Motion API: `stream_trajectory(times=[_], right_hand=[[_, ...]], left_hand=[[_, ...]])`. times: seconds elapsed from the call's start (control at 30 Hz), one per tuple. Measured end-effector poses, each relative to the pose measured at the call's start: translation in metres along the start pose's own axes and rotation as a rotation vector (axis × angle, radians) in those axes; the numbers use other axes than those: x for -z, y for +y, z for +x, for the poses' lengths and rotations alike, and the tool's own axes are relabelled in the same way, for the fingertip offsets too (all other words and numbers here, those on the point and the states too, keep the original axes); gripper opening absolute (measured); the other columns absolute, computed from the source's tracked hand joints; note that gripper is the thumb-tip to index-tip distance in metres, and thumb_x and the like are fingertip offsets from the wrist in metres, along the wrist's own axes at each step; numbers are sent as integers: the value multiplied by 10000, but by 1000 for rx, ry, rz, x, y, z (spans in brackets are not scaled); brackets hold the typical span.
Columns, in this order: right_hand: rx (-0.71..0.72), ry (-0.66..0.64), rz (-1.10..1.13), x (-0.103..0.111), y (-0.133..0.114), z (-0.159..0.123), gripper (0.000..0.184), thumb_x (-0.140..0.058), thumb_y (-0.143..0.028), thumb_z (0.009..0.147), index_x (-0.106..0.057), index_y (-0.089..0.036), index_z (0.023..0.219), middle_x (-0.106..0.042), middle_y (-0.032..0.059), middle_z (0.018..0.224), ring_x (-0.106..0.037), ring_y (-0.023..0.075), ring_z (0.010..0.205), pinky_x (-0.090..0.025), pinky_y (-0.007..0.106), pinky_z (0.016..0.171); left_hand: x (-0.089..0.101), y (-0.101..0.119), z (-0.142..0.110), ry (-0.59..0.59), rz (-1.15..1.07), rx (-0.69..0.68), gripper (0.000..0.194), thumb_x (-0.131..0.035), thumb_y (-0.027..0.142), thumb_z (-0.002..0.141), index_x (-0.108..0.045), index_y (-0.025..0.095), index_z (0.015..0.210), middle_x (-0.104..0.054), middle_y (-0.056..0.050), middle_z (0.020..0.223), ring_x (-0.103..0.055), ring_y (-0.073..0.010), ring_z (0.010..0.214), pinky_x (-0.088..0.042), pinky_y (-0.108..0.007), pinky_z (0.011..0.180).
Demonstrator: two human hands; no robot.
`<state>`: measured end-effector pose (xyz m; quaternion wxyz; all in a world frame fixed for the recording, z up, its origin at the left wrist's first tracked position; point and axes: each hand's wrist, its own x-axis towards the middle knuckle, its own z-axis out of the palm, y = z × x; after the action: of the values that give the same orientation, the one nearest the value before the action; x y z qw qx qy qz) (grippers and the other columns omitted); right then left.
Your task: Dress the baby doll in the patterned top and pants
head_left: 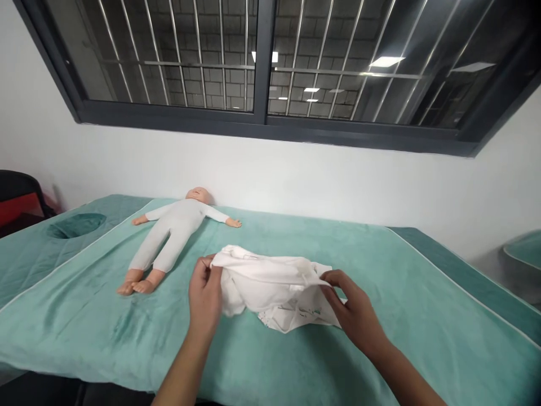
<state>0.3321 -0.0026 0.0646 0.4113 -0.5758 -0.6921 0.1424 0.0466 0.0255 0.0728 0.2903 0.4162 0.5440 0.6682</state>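
Above a teal plush bed cover (pixel 422 293), a rumpled soft white cloth (pixel 270 276) held at both ends

The bare left hand (pixel 205 293) pinches the cloth's left end between thumb and fingers, the fingertips partly hidden by the fabric. The bare right hand (pixel 355 313) grips the right edge between thumb and forefinger; its other fingers are hard to make out. Both forearms are cut off by the bottom border. The cloth sags in folds between the hands, with small printed marks too faint to read; whether it is a garment, or whether its lower edge touches the cover, cannot be told.

To its left, a baby doll in a pale grey bodysuit (pixel 180 217) lies on its back, arms spread, feet toward the near side. Farther left is a dark, oval hollow (pixel 78 225), its depth unclear, and a black-and-red chair (pixel 19 194) cropped by the border. At far right, a rounded green shape (pixel 524 248) is cut off too. Behind, a white wall (pixel 296 175) rises to a grey-framed window (pixel 262 118), its top out of view; reflected lights obscure parts of the glass.
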Motion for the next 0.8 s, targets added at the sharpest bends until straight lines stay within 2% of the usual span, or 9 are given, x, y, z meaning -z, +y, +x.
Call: stream_trajectory(times=[0.1, 0.17, 0.23, 0.3, 0.37, 0.43, 0.53, 0.63, 0.8], right_hand=[[-84, -137, 243, -12, -13, 7, 307, -388, -444, 988, -604, -229, 948, -681, 54, 1029, -631, 193, 971, -508, 320, 864], [-60, -224, 248, -24, -10, 10, 311, -392, -447, 988, -604, -246, 1094, -654, 62, 1190, -600, 211, 1118, -485, 371, 969], [19, -316, 70, -40, 1, 12, 394, -515, -434, 929, -538, -262, 1282, -575, 74, 1345, -516, 248, 1252, -419, 439, 1058], [58, -369, -154, -55, 14, 11, 548, -612, -394, 859, -484, -241, 1369, -547, 100, 1372, -480, 287, 1280, -381, 485, 1076], [54, -383, -289, -65, 25, 9, 530, -612, -379, 856, -509, -213, 1349, -588, 113, 1294, -519, 298, 1217, -404, 482, 1031], [37, -381, -336, -69, 31, 8, 432, -559, -395, 898, -547, -224, 1295, -626, 97, 1206, -570, 279, 1123, -439, 438, 956], [18, -387, -326, -64, 35, 10, 292, -498, -404, 934, -613, -236, 1144, -669, 69, 1079, -614, 245, 986, -456, 363, 833], [-36, -388, -265, -50, 42, 14, 275, -535, -422, 903, -639, -226, 1066, -692, 52, 979, -626, 227, 870, -464, 337, 761], [-116, -384, -199, -1, 65, 15, 358, -629, -462, 804, -672, -265, 1099, -723, 26, 967, -654, 247, 812, -504, 345, 718]], left_hand=[[12, 17, 12, 107, 52, 6, 146, -549, 334, 830, -562, 203, 768, -567, 31, 726, -531, -156, 761, -445, -259, 739], [19, 24, 18, 158, 88, 32, 146, -534, 329, 836, -552, 204, 762, -521, 41, 686, -491, -146, 721, -426, -244, 689], [26, 28, 22, 167, 125, 46, 160, -527, 337, 840, -549, 203, 755, -505, 40, 678, -467, -144, 707, -409, -240, 658], [30, 28, 23, 135, 148, 30, 162, -540, 352, 835, -579, 201, 789, -521, 32, 704, -484, -154, 743, -421, -248, 687], [33, 25, 23, 84, 148, 14, 172, -562, 364, 823, -610, 199, 825, -542, 20, 729, -517, -174, 803, -445, -266, 747], [35, 21, 22, 65, 144, 22, 176, -569, 369, 819, -620, 201, 826, -539, 16, 714, -542, -193, 839, -462, -286, 785], [38, 14, 22, 105, 138, 36, 178, -550, 372, 837, -609, 207, 805, -544, 17, 697, -569, -206, 862, -479, -309, 809], [43, 7, 24, 157, 128, -34, 166, -552, 349, 847, -598, 205, 778, -608, 1, 776, -585, -208, 929, -479, -330, 876], [58, -12, 30, 345, 73, -163, 174, -522, 331, 867, -543, 196, 759, -671, -42, 1021, -590, -220, 1050, -458, -376, 959]])
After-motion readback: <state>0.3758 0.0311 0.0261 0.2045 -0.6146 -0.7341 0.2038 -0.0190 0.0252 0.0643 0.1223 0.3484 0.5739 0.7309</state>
